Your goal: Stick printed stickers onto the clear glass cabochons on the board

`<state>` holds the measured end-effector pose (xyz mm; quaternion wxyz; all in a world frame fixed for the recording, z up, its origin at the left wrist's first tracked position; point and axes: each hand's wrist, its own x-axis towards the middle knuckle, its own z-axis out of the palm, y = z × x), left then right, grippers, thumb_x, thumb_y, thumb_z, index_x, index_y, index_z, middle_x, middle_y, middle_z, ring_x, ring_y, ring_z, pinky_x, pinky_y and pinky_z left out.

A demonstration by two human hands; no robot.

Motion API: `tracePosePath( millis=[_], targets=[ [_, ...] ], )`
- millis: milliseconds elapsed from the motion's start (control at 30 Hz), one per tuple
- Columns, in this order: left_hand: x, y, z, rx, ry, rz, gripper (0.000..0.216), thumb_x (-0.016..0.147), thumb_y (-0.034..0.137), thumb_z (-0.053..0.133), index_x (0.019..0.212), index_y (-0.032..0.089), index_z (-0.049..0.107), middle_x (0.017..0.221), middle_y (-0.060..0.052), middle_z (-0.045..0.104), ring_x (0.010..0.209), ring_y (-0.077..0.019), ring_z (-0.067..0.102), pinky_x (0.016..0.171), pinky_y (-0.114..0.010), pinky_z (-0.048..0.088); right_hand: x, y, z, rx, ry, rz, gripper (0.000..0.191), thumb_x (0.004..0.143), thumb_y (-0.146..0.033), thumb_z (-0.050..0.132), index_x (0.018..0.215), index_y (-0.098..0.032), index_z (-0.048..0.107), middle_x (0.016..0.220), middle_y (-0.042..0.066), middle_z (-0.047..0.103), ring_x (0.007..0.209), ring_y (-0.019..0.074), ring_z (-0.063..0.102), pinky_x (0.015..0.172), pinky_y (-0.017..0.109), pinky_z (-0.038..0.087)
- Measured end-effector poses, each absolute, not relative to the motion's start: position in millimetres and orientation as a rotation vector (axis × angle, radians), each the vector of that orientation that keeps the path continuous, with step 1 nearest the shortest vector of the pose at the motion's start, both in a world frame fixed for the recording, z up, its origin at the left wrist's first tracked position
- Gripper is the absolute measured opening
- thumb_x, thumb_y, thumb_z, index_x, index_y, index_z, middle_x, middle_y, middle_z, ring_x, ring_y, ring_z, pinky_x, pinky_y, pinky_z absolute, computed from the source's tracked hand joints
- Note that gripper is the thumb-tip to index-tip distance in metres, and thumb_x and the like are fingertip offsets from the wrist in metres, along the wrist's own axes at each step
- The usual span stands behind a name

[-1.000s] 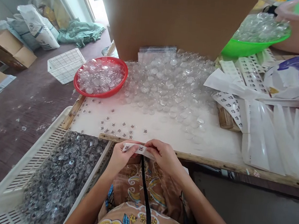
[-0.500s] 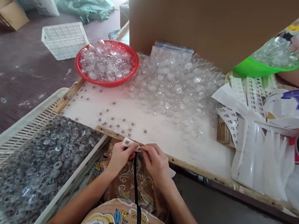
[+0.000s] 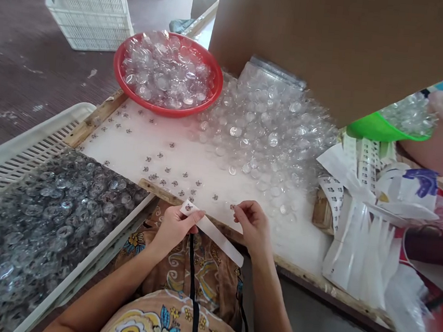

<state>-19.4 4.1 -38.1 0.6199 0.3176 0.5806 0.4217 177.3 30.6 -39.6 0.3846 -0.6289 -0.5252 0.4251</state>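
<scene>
The left hand (image 3: 173, 227) sits at the lower centre of the frame, thumb pressed flat over the fingers, pinching a white strip (image 3: 220, 240) near its upper end. One printed animal head shows on that end; the bare rest of the strip slants down towards the right, over the flowered clothing (image 3: 132, 316). Right of it, the right hand (image 3: 254, 225) is over the near edge of the counter (image 3: 308, 242), fingers curled and tips nearly together — a small sticker (image 3: 232, 207) is pinched at them. Whether that sticker touches the counter, I cannot tell.

Left of centre, loose printed pieces (image 3: 185, 175) lie scattered on the white top. Clear discs (image 3: 263, 144) heap up across the middle, and more fill the red bowl (image 3: 117, 75) at the upper left. A crate (image 3: 18, 159) of dark-looking discs (image 3: 67, 219) takes up the lower left. At the right of the frame, sticker sheets (image 3: 368, 162) and pale paper strips (image 3: 354, 246) lie by a wood block (image 3: 323, 212) — a green bowl (image 3: 374, 127) stands above them, beside the cardboard (image 3: 327, 45)
</scene>
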Motion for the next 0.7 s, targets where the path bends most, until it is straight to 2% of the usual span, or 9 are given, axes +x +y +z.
tracePosePath(
  millis=[133, 467, 700],
  targets=[
    [-21.2, 5.0, -39.4, 0.72, 1.297, 0.971, 0.039, 0.068, 0.051, 0.076, 0.058, 0.015, 0.065, 0.047, -0.003, 0.059, 0.042, -0.0134, 0.052, 0.042, -0.023, 0.038, 184.4, 44.4, -56.0, -1.667, -1.305, 1.226, 0.024, 0.08, -0.043, 0.062, 0.077, -0.022, 0.053, 0.062, -0.002, 0.052, 0.054, 0.0138, 0.049, 0.051, 0.027, 0.043],
    [-22.0, 3.7, -43.6, 0.709, 1.265, 0.975, 0.036, 0.069, 0.049, 0.076, 0.062, 0.015, 0.067, 0.048, -0.002, 0.06, 0.043, -0.0141, 0.054, 0.042, -0.023, 0.041, 174.2, 44.2, -52.1, -1.842, -1.466, 1.046, 0.017, 0.078, -0.037, 0.06, 0.075, -0.02, 0.057, 0.064, 0.0, 0.057, 0.057, 0.0152, 0.052, 0.054, 0.027, 0.042],
    [-22.5, 2.9, -44.2, 0.762, 1.274, 0.96, 0.034, 0.073, 0.047, 0.075, 0.065, 0.015, 0.067, 0.05, -0.002, 0.06, 0.046, -0.0147, 0.056, 0.044, -0.022, 0.042, 161.5, 39.8, -54.1, -1.892, -1.76, 0.651, 0.017, 0.085, -0.032, 0.052, 0.083, -0.019, 0.063, 0.089, 0.008, 0.061, 0.064, 0.0169, 0.059, 0.066, 0.032, 0.046]
  ],
)
